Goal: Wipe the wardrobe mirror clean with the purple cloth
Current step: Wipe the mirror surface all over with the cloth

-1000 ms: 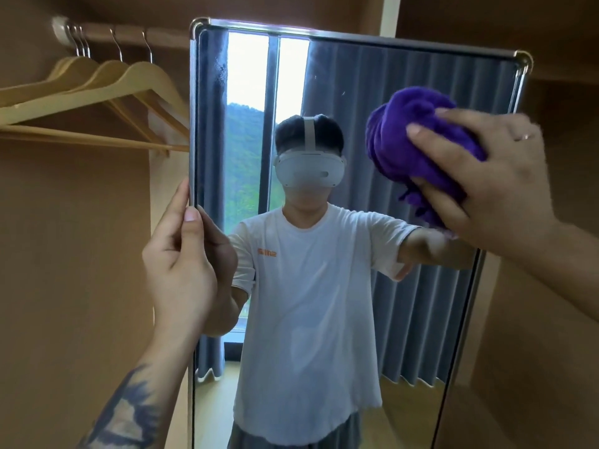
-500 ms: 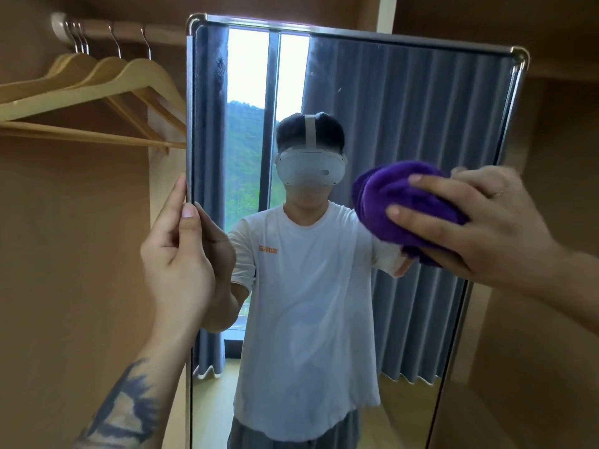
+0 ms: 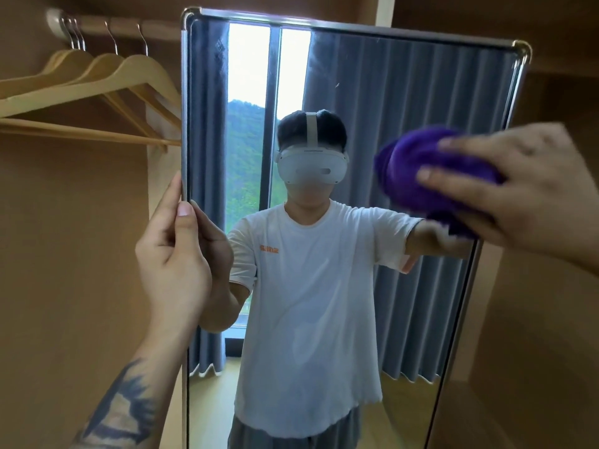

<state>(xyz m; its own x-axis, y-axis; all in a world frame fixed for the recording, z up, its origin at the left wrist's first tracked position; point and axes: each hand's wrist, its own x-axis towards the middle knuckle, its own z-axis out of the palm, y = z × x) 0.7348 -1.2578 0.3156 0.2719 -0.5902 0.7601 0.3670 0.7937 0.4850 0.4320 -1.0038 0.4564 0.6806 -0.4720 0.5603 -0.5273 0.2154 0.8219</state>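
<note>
Right hand [image 3: 531, 189], fingers curled over the bunched purple cloth [image 3: 428, 170], has swept it down from the metal-framed wardrobe mirror [image 3: 405, 92]'s top right corner to mid-height at the right. Left hand [image 3: 171, 251] still pinches the left frame edge; lower glass likely remains unwiped.

Wooden hangers [image 3: 97, 82] on a rail [image 3: 129, 27], brown wardrobe wall [image 3: 64, 254] behind.

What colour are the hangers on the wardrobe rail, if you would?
Pale natural wood hangers with silver metal hooks, head view.
</note>
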